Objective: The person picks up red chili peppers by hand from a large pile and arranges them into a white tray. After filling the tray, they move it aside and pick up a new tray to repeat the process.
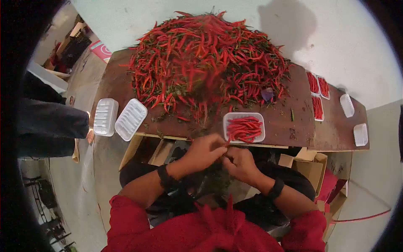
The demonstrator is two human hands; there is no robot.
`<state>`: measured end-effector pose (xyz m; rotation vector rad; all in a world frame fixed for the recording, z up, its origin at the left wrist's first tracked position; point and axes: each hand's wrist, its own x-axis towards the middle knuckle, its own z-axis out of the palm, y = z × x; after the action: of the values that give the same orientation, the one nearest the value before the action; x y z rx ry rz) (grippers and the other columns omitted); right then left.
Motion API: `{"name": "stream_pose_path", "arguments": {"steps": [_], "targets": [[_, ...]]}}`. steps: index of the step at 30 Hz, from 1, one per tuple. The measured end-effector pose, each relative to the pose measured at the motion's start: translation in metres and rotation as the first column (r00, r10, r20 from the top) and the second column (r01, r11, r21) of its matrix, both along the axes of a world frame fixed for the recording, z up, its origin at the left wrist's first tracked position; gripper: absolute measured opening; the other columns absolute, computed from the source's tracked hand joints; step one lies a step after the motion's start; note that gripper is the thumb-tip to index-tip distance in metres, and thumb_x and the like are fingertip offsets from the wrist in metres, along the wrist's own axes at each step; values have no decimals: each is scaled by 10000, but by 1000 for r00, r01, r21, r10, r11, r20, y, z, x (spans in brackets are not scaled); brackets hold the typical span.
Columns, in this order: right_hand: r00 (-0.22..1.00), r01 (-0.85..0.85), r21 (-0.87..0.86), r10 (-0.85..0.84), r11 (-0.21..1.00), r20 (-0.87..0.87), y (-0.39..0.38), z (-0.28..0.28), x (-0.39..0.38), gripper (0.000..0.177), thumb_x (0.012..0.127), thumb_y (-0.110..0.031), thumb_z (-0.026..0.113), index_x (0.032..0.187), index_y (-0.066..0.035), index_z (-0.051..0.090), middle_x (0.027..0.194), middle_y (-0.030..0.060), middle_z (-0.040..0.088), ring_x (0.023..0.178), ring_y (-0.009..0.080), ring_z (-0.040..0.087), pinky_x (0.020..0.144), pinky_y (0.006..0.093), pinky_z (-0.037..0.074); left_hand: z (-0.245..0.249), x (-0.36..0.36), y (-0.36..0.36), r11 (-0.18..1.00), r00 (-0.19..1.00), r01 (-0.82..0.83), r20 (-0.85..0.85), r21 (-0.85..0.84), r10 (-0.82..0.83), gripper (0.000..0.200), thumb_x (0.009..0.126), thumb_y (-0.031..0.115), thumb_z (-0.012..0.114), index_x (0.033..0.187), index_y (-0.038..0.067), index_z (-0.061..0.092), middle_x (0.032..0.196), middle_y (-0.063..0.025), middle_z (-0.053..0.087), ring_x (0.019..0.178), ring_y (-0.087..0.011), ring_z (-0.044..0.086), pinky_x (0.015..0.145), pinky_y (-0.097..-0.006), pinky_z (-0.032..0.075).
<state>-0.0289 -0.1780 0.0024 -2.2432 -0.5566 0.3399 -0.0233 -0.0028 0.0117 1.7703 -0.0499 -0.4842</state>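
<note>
My left hand (206, 151) is closed in a pinch, with a bit of a red chili pepper (228, 143) showing at its fingertips. Meeting it from the right, my right hand (242, 164) is closed at the same pepper; most of the pepper is hidden by the fingers. Just beyond both hands, at the table's front edge, sits a white tray (225, 126) holding a layer of red chili peppers (244, 129). A large heap of red chilies with green stems (201, 54) covers the back of the brown table (273, 126).
Stacked empty white trays (105, 116) and another white tray (131, 119) lie at the left. Filled trays (317, 108) stand at the right, with two white trays (360, 135) (347, 105) farther along. Cardboard boxes (308, 168) are below the table. Another person's leg (54, 119) shows at the left.
</note>
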Motion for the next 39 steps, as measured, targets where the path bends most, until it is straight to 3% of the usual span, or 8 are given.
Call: {"name": "stream_pose_path", "arguments": {"steps": [5,13,16,19,21,24,31,39], "targets": [[897,183,126,-113,975,-427,-1,5,-3,204,818,-160,534,818,25,620,585,83,540,552,86,509,491,298,411,-5,1,-3,993,930,50,357,107,-85,203,791,135,662,949,14,619,850,-87,623,761,-169,597,691,-298,475],[823,411,305,-206,859,-529,-6,-17,-1,276,836,-217,521,746,28,610,608,48,555,584,79,482,513,302,408,0,3,-11,1000,805,-6,593,27,-11,163,757,52,666,899,18,594,848,-113,606,791,-240,605,716,-329,474],[786,499,289,-287,817,-547,-13,-5,11,296,842,-228,517,696,15,602,601,19,552,578,77,481,502,295,398,1,6,-12,997,840,-55,537,-55,76,151,792,56,644,920,16,576,839,-74,599,781,-173,588,723,-301,472],[795,502,324,-280,802,-538,-22,0,11,328,850,-289,548,694,-12,628,602,103,577,540,178,544,519,366,429,3,9,-14,949,972,-174,110,-261,209,158,823,76,629,953,10,567,853,-42,600,794,-113,566,734,-263,467],[946,-270,27,270,962,-180,-30,13,7,314,834,-331,588,724,-45,652,670,164,609,595,320,597,581,442,463,7,17,-13,959,972,-212,63,-186,227,207,786,108,656,952,0,596,862,-85,628,765,-187,622,701,-284,482],[907,-420,-263,387,869,-168,-32,23,0,221,792,-282,624,820,-67,671,784,156,632,729,348,606,669,415,484,-4,29,-13,986,909,-153,401,64,115,231,782,116,661,969,-3,597,879,-97,643,743,-184,630,695,-287,489],[996,49,-320,-21,946,90,-67,31,51,186,780,-215,610,846,-53,672,807,160,640,781,351,615,696,428,491,1,63,-18,945,897,-37,428,325,-112,236,832,139,648,1017,0,600,866,-38,630,781,-117,599,694,-263,479],[976,167,55,-157,984,-151,-53,23,55,186,767,-140,640,906,-24,684,830,121,679,753,202,648,707,324,500,-11,69,-31,932,990,-89,-132,-350,45,251,874,86,579,1091,-32,538,909,-61,631,803,-132,609,748,-289,506]]}}
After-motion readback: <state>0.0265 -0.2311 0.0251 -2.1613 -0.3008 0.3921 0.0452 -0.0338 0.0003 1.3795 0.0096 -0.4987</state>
